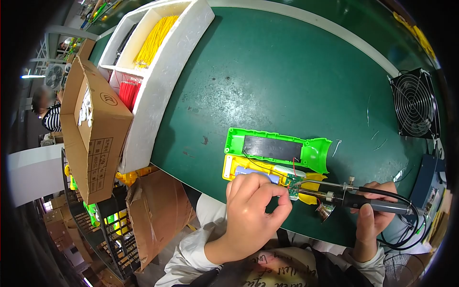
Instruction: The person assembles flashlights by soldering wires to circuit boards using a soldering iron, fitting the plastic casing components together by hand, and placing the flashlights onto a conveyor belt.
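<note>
The left hand point(253, 210) pinches thumb to forefinger beside the circuit board point(295, 180), holding what, I can't tell. Right of the board, the right hand point(377, 221) curls closed round a soldering iron point(354, 200); beyond the board lies a green casing half point(313, 149).

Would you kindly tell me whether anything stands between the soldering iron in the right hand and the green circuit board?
Nothing visible does: the soldering iron in the right hand points at the circuit board, with the left hand beside it.
</note>
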The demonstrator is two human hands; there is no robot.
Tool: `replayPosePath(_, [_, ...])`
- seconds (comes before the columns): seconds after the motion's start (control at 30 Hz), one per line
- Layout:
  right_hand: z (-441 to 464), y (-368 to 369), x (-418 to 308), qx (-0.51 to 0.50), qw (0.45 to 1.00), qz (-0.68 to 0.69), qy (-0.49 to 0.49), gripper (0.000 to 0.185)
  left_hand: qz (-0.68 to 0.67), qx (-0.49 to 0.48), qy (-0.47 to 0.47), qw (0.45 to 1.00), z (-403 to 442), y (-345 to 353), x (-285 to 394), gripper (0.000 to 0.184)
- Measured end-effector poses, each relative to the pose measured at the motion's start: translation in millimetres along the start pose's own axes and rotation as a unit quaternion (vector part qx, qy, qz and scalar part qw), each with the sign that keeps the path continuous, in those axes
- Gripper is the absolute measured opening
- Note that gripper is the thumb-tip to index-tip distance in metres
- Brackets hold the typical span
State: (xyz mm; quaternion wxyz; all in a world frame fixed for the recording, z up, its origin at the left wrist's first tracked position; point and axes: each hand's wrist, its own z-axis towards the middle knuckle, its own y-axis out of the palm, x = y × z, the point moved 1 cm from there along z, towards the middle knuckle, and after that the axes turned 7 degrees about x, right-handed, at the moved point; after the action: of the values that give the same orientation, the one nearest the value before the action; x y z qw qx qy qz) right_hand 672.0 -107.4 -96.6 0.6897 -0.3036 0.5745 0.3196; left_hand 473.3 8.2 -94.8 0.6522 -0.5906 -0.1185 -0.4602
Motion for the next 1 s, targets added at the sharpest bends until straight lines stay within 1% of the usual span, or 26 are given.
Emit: replayPosePath(1.0, [-0.8,-0.8,-1.4,0.002,1.000,-0.005,-0.015,0.029,0.003,-0.005,-0.014,1.000,3.6,1.0,2.9,0.015])
